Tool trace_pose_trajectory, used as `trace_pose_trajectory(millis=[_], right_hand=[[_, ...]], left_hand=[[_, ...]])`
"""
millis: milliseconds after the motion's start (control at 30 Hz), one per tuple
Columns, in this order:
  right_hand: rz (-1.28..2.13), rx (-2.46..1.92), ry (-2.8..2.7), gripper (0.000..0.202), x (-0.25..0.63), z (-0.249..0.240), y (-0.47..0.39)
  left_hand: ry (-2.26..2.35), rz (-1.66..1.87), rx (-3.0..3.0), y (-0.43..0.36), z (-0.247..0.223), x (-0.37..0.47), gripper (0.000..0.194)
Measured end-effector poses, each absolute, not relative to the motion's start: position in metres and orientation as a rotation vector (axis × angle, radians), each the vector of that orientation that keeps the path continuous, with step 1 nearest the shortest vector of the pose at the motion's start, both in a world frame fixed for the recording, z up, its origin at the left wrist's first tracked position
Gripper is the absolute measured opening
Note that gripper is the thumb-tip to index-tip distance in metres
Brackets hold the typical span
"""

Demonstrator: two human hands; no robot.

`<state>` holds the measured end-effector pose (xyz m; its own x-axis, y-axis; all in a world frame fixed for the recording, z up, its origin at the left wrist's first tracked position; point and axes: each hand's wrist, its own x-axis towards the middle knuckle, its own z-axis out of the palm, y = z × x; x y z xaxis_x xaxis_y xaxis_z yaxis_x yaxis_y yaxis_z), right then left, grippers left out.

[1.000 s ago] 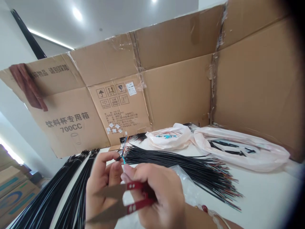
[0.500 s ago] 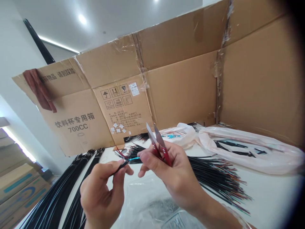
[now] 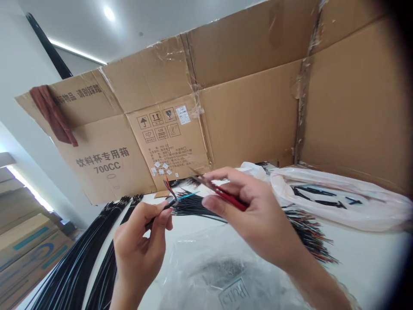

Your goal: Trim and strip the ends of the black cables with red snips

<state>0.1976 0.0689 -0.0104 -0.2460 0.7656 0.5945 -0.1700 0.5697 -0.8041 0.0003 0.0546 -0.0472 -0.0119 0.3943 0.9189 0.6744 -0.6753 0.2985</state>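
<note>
Between thumb and fingers, my left hand (image 3: 142, 241) pinches a black cable (image 3: 169, 203) near its end. Thin coloured wires fan out of the cable: orange and dark ones point up, and a blue wire (image 3: 189, 195) sticks out to the right. My right hand (image 3: 248, 211) is closed around red-handled scissors (image 3: 226, 196), whose blades point up and left, above the blue wire and apart from it. Behind both hands lies a bundle of black cables (image 3: 196, 206), partly hidden by my right hand, with coloured wire ends (image 3: 318, 241) showing at its right.
More long black cables (image 3: 71, 254) run along the table's left side. A clear plastic bag (image 3: 206, 267) lies in front. At the right, a pinkish bag (image 3: 361, 215) holds short black pieces. Cardboard panels (image 3: 248, 120) stand behind the table, with a brown cloth (image 3: 53, 114) hung over the left one.
My right hand has let go of the blue wire and moved right. The scissors have tilted to the left, with their blades lower. My left hand still holds the cable, slightly higher.
</note>
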Motion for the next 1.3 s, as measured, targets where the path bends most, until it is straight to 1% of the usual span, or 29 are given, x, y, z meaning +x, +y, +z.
trace_pose_trajectory(millis=[200,333,400,567,800,1000,1167,1300], right_hand=[[0.388,-0.734,-1.786,0.023,0.217,-0.005,0.053],[-0.07,-0.772,-1.844,0.015,0.211,-0.01,0.051],[-0.193,-0.744,-1.861,0.014,0.207,-0.013,0.053],[-0.181,-0.726,-1.916,0.016,0.203,-0.017,0.057],[-0.141,-0.734,-1.917,0.015,0.203,-0.018,0.059],[-0.036,-0.746,-1.936,0.016,0.201,-0.016,0.061],[0.098,-0.75,-1.978,0.021,0.203,-0.015,0.061],[0.094,-0.763,-1.994,0.021,0.206,-0.014,0.062]], left_hand=[[-1.228,-1.755,-1.984,0.056,-0.046,-0.002,0.014],[-1.274,-1.766,-1.987,0.055,-0.048,-0.002,0.015],[-1.292,-1.782,-2.007,0.055,-0.048,-0.002,0.014],[-1.307,-1.81,-2.037,0.055,-0.048,-0.001,0.013],[-1.293,-1.786,-2.035,0.056,-0.047,-0.002,0.016],[-1.294,-1.793,-2.033,0.055,-0.049,-0.003,0.014],[-1.286,-1.733,-2.043,0.055,-0.05,-0.003,0.013],[-1.267,-1.671,-2.055,0.054,-0.05,-0.004,0.012]])
